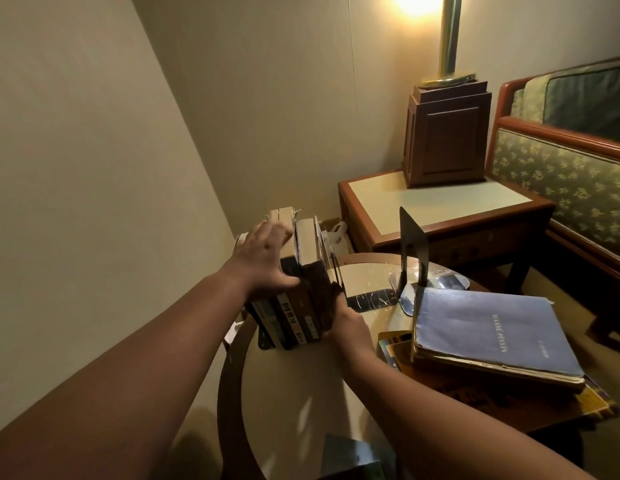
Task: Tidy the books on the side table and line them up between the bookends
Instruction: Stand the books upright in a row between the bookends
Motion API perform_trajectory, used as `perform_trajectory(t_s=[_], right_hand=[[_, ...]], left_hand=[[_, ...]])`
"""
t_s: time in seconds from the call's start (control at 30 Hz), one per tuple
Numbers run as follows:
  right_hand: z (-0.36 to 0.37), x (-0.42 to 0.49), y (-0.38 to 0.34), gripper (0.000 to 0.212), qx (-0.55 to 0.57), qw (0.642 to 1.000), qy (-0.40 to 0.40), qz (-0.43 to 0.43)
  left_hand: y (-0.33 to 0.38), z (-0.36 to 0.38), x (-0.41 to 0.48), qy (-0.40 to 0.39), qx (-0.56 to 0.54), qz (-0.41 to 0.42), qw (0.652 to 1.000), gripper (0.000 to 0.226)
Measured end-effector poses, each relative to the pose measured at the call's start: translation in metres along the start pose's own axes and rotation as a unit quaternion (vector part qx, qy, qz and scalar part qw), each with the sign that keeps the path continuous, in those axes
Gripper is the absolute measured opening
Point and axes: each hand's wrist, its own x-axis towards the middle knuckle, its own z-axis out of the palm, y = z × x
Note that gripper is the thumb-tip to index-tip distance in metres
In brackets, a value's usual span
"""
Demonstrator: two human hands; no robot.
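— Half a dozen upright books (pixel 298 289), give or take, squeezed between two hands at the left edge of the round counter (pixel 301 403). From the head view, what worries you?

— The lean. They tilt, and only that squeeze holds them together. The left hand (pixel 267 258) is spread over the tops, fingers bent down the far side, thumb on the spines. The right hand (pixel 346 320) sits at the foot of the end book, fingers curled round its outer face. If either one eases off, I'd expect the row to fan out or slip off the edge.

— And the bookends?

— One thin bookend (pixel 337 271) stands just beside the row, on its right. The taller black bookend (pixel 410 247) is well apart, near the blue book (pixel 485 330) lying flat on a pile of others (pixel 509 386).

— So nothing braces the row there?

— Nothing I can see. Those flat ones aren't lined up yet either.
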Motion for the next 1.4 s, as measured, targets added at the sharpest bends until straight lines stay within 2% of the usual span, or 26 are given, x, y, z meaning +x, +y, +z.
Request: perform_trajectory(t_s=[0.17,0.3,0.43,0.57,0.73,0.87,0.93,1.03,1.1,1.17,1.4], right_hand=[[-0.021,-0.014,-0.004,0.035,-0.005,0.998,0.032,-0.047],[-0.059,-0.019,-0.015,0.039,-0.030,0.994,0.019,-0.102],[-0.114,-0.028,-0.023,0.037,-0.071,0.985,0.013,-0.156],[-0.162,-0.037,-0.002,0.033,-0.134,0.979,0.003,-0.156],[-0.218,-0.045,0.041,0.026,-0.249,0.962,0.006,-0.116],[-0.251,-0.051,0.071,0.029,-0.269,0.963,0.014,-0.009],[-0.263,-0.054,0.081,0.040,-0.270,0.962,0.000,0.041],[-0.275,-0.054,0.090,0.066,-0.212,0.968,-0.018,0.134],[-0.275,-0.054,0.093,0.071,-0.125,0.975,-0.057,0.175],[-0.269,-0.057,0.095,0.067,-0.076,0.978,-0.076,0.178],[-0.252,-0.065,0.098,0.060,-0.092,0.988,0.008,0.126]], left_hand=[[0.037,-0.004,0.021,-0.041,0.080,0.066,0.994,0.100],[0.056,0.006,0.029,-0.093,0.167,0.094,0.977,0.084],[0.055,0.004,0.027,-0.061,0.183,0.094,0.977,0.062],[0.061,0.010,0.020,-0.046,0.160,0.084,0.982,0.056],[0.066,0.005,0.018,-0.041,0.140,0.062,0.987,0.055],[0.064,0.006,0.018,-0.041,0.146,0.062,0.987,0.054],[0.065,0.009,0.018,-0.036,0.143,0.062,0.987,0.053],[0.068,0.010,0.021,-0.028,0.142,0.066,0.987,0.053],[0.070,0.010,0.021,-0.027,0.146,0.067,0.987,0.052],[0.071,0.011,0.022,-0.029,0.148,0.067,0.986,0.052],[0.079,0.010,0.021,-0.037,0.162,0.066,0.984,0.053]])
